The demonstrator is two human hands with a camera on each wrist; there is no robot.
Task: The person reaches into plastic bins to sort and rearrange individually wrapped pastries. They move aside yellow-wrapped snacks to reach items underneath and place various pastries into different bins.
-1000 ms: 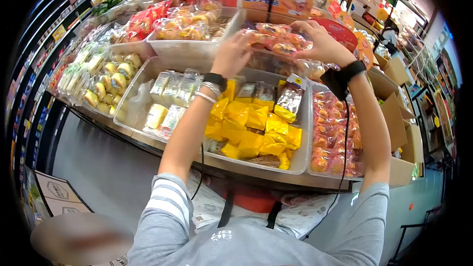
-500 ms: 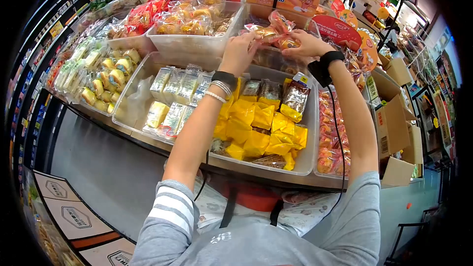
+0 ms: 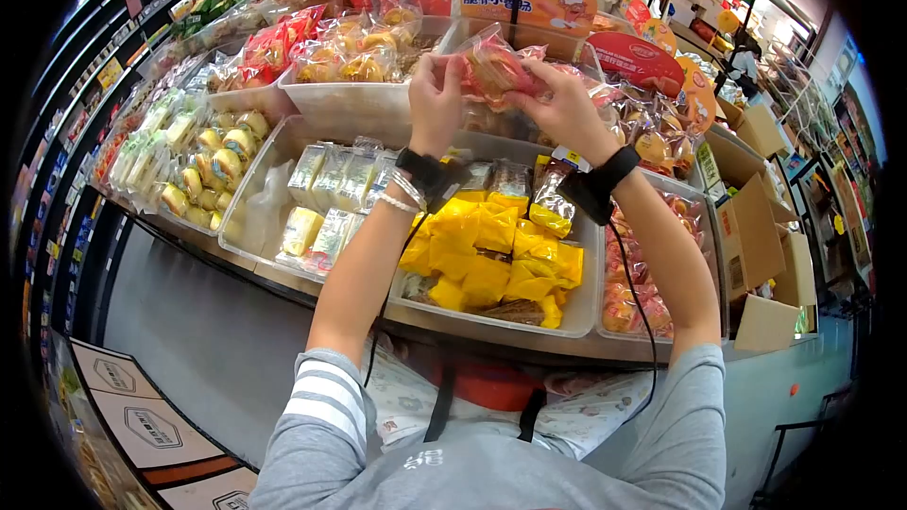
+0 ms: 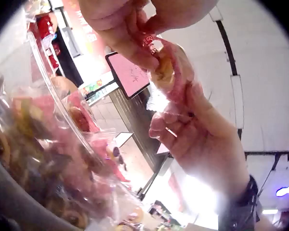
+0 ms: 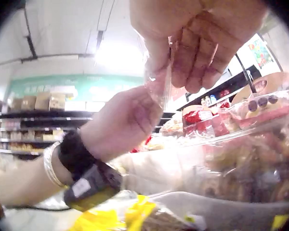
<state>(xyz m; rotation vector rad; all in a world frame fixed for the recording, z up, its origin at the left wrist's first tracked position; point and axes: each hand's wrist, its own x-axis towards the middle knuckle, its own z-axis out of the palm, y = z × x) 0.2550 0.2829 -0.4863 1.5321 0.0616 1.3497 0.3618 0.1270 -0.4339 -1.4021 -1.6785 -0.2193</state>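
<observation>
A pink-and-clear wrapped snack packet (image 3: 496, 71) is held up between both hands over the bins, with something yellowish inside it (image 4: 164, 72). My left hand (image 3: 436, 104) pinches its left side, and my right hand (image 3: 569, 111) grips its right end with thumb and fingers. In the left wrist view the left hand (image 4: 130, 29) is at the top and the right hand (image 4: 202, 132) is below. From the right wrist, the packet (image 5: 156, 85) shows edge-on between the two hands. Similar wrapped snacks (image 4: 62, 159) fill a clear bin just beyond.
A front bin (image 3: 590, 297) holds yellow packets (image 3: 472, 246) and white-wrapped cakes (image 3: 326, 175). To its right lie pink-wrapped snacks (image 3: 633, 307). An orange sign (image 3: 527, 0) and a red sign (image 3: 638, 61) stand behind. Cardboard boxes (image 3: 756, 231) are at the right.
Both hands went from reaching among the wrapped snacks in the back bin to lifting one packet up and nearer the body. The view has tilted slightly.
</observation>
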